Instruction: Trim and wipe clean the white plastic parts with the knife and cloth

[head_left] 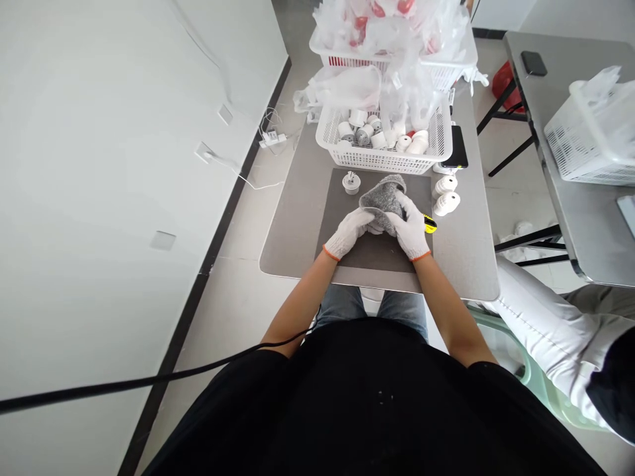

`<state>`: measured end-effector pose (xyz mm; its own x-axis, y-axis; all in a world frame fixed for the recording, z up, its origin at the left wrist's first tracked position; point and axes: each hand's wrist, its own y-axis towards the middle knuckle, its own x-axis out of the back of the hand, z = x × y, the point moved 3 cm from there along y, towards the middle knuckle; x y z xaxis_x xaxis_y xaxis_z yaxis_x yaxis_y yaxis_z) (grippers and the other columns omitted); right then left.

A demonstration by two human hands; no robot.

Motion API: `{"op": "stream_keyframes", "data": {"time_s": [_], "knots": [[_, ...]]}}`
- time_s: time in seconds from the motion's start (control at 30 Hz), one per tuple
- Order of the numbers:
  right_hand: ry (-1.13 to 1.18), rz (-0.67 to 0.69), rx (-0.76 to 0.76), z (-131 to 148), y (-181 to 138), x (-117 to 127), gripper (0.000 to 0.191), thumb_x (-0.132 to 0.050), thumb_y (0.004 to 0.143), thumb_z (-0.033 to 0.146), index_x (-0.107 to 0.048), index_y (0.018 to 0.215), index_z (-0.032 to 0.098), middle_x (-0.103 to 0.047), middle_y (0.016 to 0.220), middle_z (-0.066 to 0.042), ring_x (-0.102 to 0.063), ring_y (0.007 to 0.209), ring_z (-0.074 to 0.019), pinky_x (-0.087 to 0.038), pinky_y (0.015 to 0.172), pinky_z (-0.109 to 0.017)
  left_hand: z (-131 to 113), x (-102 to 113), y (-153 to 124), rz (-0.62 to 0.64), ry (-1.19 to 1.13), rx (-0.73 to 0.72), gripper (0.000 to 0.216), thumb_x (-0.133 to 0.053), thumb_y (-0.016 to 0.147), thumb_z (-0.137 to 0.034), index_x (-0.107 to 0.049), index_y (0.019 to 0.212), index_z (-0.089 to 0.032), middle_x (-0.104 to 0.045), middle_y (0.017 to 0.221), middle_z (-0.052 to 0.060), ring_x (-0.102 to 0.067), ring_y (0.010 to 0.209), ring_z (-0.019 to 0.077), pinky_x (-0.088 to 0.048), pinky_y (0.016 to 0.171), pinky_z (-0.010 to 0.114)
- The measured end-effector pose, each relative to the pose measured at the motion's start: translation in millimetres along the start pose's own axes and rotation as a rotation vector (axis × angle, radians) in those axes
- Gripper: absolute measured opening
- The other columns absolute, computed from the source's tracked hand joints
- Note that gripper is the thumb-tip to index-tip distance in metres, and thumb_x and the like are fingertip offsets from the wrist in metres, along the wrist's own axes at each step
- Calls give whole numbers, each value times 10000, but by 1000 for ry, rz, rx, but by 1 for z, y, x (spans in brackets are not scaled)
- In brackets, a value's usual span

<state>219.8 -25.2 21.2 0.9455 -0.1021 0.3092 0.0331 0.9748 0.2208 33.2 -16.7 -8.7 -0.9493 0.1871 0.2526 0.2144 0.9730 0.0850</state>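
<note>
Both of my hands wear white knitted gloves with orange cuffs. My left hand (353, 231) grips the near left side of a grey fluffy cloth (384, 197). On its right side my right hand (411, 228) has its fingers closed round the same cloth. Whether something is wrapped inside the cloth is hidden. Below the cloth lies a dark mat (357, 254). A small white round plastic part (351, 183) stands on the mat, left of the cloth. Just right of my right hand is a yellow and black utility knife (429, 224), partly covered by the glove.
A white basket (381, 160) of white and grey round parts stands behind the mat. Behind it is another basket (451, 78) heaped with plastic bags. White ribbed parts (447, 203) and a black phone (456, 147) lie at right. A seated person's leg (540, 324) is near the table's right corner.
</note>
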Motion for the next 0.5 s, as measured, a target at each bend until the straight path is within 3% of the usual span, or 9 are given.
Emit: {"op": "stream_keyframes", "data": {"time_s": [0.1, 0.23, 0.4, 0.5], "knots": [[152, 31, -72, 2, 0, -11, 686, -682, 1008, 627, -680, 1512, 162, -778, 1490, -204, -756, 1362, -317, -619, 1207, -552, -10, -3, -3, 60, -117, 39, 366, -472, 1156, -412, -763, 1102, -196, -869, 978, 90, -879, 932, 260, -762, 909, 443], [89, 87, -131, 4, -2, -21, 605, -572, 1108, 610, -685, 1458, 130, -836, 1248, -182, -773, 1168, -288, -672, 1059, -523, -16, 1, -5, 58, -238, 125, 455, -587, 1101, -624, -753, 1051, -204, -834, 893, 70, -795, 759, 212, -722, 785, 396], [-185, 75, 47, 6, -5, -7, 519, -776, 928, 454, -773, 1373, 187, -794, 1419, -167, -744, 1322, -343, -598, 1207, -562, -17, 8, -1, 52, -190, 123, 535, -683, 969, -725, -718, 906, -195, -779, 852, 57, -706, 806, 194, -621, 789, 333], [-428, 157, 218, 12, -8, 1, 341, -806, 964, 408, -839, 1251, 227, -806, 1360, -161, -747, 1272, -365, -611, 1159, -552, -16, 9, -1, 97, -120, 123, 519, -651, 954, -709, -695, 856, -201, -743, 837, 35, -686, 845, 197, -594, 822, 319]]}}
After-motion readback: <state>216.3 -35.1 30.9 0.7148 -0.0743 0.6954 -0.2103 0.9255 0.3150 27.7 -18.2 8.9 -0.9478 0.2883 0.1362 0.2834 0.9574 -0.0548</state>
